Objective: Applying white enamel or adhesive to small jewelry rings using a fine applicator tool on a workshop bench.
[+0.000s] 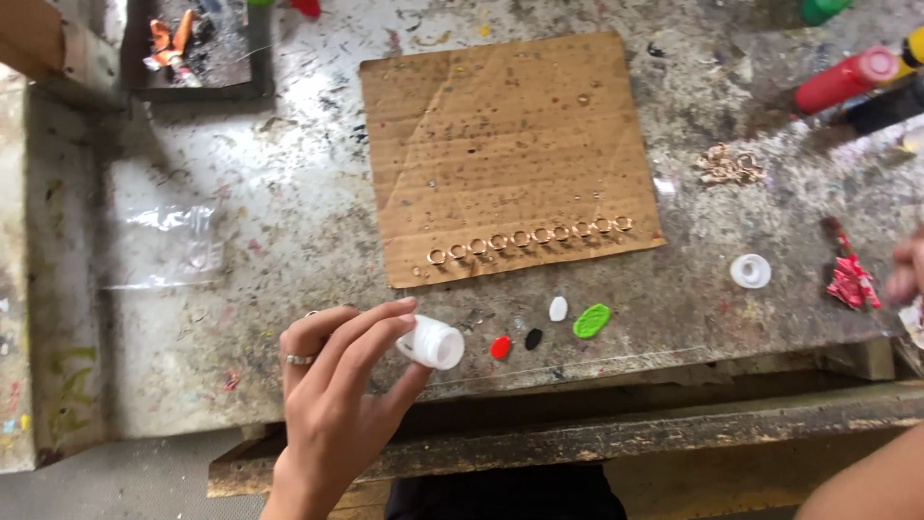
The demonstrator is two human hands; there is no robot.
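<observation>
Your left hand (337,404) pinches a tipped white bottle (432,344) above the paint blobs (532,338) — it could spill; your right hand's (907,272) grip I cannot tell.

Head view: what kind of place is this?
Probably a craft or paint workshop: a paint-spattered workbench, a cardboard sheet carrying a row of small metal rings, and the left hand holding a small white bottle.

White bottle (432,343); red (500,348), black (533,339), white (558,308), green paint blobs (592,321); brown cardboard (505,144).

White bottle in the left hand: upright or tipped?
Tipped. The white bottle lies sideways in the left hand, mouth pointing right toward the paint blobs.
</observation>
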